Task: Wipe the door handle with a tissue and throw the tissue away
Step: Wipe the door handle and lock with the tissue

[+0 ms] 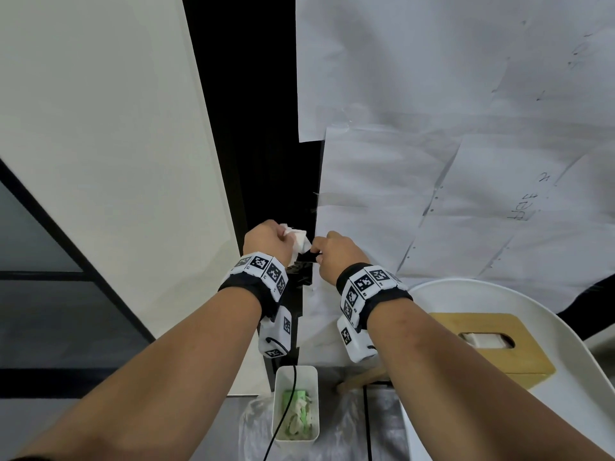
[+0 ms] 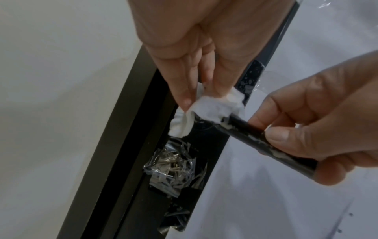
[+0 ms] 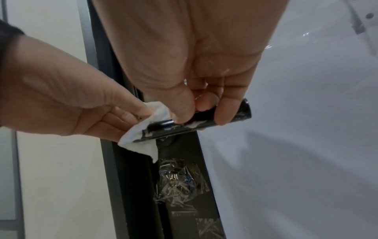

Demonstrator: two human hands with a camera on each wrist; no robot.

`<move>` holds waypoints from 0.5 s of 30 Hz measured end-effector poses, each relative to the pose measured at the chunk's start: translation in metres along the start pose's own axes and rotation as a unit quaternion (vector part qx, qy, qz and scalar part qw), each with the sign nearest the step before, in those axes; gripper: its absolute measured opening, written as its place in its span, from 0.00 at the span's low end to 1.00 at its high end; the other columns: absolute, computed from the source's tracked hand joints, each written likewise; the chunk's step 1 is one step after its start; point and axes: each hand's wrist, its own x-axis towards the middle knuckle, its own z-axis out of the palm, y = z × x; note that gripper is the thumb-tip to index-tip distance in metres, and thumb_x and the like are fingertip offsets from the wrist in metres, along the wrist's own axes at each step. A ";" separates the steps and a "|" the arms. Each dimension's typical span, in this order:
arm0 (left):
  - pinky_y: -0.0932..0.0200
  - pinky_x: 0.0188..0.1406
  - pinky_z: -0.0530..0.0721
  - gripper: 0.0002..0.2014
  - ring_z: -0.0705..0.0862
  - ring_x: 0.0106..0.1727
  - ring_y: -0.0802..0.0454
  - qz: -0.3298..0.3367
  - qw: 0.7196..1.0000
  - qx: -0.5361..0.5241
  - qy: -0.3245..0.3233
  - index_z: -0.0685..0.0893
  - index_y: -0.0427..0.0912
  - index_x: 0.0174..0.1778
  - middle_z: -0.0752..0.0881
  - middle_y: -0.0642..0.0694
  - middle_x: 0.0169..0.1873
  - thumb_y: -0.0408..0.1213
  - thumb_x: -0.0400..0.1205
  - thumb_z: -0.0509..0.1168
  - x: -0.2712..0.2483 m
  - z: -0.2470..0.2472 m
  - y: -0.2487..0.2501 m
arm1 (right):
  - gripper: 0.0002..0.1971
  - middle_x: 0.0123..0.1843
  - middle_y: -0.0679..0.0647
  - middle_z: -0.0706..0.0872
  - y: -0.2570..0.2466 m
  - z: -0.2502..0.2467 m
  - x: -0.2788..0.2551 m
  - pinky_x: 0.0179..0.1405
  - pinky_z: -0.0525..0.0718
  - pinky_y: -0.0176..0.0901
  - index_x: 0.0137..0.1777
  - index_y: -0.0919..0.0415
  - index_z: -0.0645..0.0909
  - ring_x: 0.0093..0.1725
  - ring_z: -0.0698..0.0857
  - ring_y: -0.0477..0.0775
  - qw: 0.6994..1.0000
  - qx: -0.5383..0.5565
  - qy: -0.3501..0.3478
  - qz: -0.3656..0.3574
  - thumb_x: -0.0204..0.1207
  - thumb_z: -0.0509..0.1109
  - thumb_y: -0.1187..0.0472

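A black lever door handle [image 2: 253, 131] [image 3: 204, 122] sticks out from the dark door edge; white smears streak its surface. My left hand [image 1: 266, 241] [image 2: 196, 80] pinches a crumpled white tissue [image 2: 212, 107] [image 3: 141, 137] [image 1: 296, 239] against the handle's inner end, near the door plate. My right hand [image 1: 332, 251] [image 3: 204, 103] grips the handle's outer part with thumb and fingers curled round it. In the head view the handle [image 1: 304, 257] shows only as a dark sliver between the two hands.
Below the handle, crumpled clear tape [image 2: 171, 165] covers the lock area. A small white bin [image 1: 295, 407] holding used tissues stands on the floor under my hands. A tan tissue box [image 1: 492, 344] sits on a white round table [image 1: 565, 331] at right. Paper sheets [image 1: 466, 144] cover the door.
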 end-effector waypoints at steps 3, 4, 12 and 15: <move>0.64 0.36 0.78 0.08 0.83 0.39 0.52 0.001 0.998 0.034 -0.059 0.88 0.48 0.50 0.88 0.50 0.43 0.37 0.76 0.68 0.005 0.002 0.001 | 0.14 0.58 0.59 0.77 0.000 0.000 0.000 0.50 0.83 0.54 0.61 0.55 0.79 0.57 0.80 0.62 1.000 0.001 0.001 0.000 0.78 0.63 0.66; 0.64 0.37 0.80 0.08 0.84 0.39 0.52 -0.001 0.997 0.030 -0.066 0.88 0.49 0.49 0.88 0.50 0.43 0.37 0.75 0.68 0.007 0.002 -0.001 | 0.14 0.58 0.59 0.77 0.000 -0.001 0.000 0.50 0.83 0.53 0.61 0.55 0.79 0.57 0.80 0.62 1.000 0.000 -0.001 0.001 0.78 0.63 0.66; 0.62 0.36 0.81 0.04 0.84 0.38 0.52 0.012 0.999 -0.001 -0.042 0.85 0.46 0.44 0.87 0.50 0.40 0.40 0.76 0.70 0.008 0.003 -0.007 | 0.17 0.58 0.58 0.78 -0.002 -0.003 0.002 0.48 0.83 0.52 0.60 0.55 0.79 0.57 0.80 0.62 1.000 -0.003 -0.007 0.004 0.74 0.63 0.70; 0.62 0.34 0.75 0.08 0.80 0.37 0.52 0.006 0.999 0.005 -0.051 0.81 0.43 0.47 0.82 0.50 0.39 0.42 0.78 0.70 0.004 0.000 -0.011 | 0.16 0.58 0.58 0.78 -0.003 -0.002 0.002 0.48 0.84 0.52 0.60 0.55 0.79 0.56 0.80 0.62 1.000 -0.010 -0.005 0.005 0.74 0.62 0.70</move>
